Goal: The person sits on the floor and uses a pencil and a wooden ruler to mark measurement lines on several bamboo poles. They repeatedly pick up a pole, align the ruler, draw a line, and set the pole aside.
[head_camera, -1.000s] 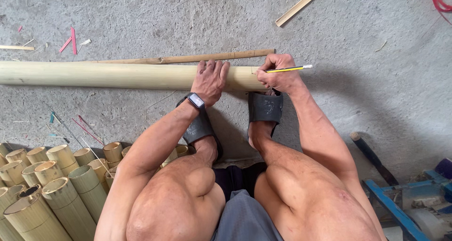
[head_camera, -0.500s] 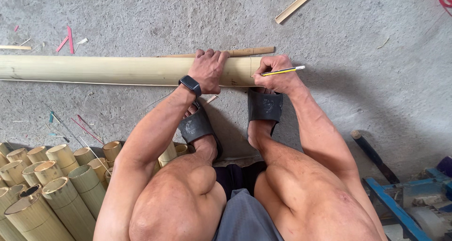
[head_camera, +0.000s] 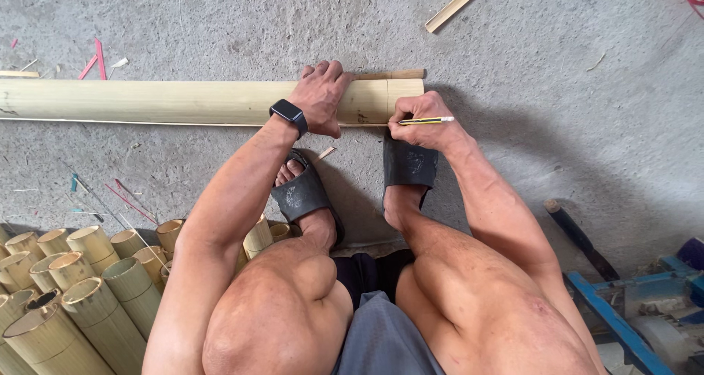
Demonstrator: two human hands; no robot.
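Bamboo pole (head_camera: 183, 101): pale, lying flat on the concrete floor (head_camera: 557, 89), running from nine o'clock to just past centre.
Left hand (head_camera: 320, 96): palm down, fingers curled over the pole near its right end; black watch (head_camera: 289, 115) on the wrist.
Right hand (head_camera: 419, 118): pinched shut around a yellow pencil (head_camera: 427, 120), touching the pole's right end.
Feet: black sandals (head_camera: 409, 162) just below the pole.
Seven o'clock: stacked bamboo tubes (head_camera: 70, 287), cut ends up.
One o'clock: wooden slat (head_camera: 460, 4).
Four o'clock: blue frame (head_camera: 612, 320).
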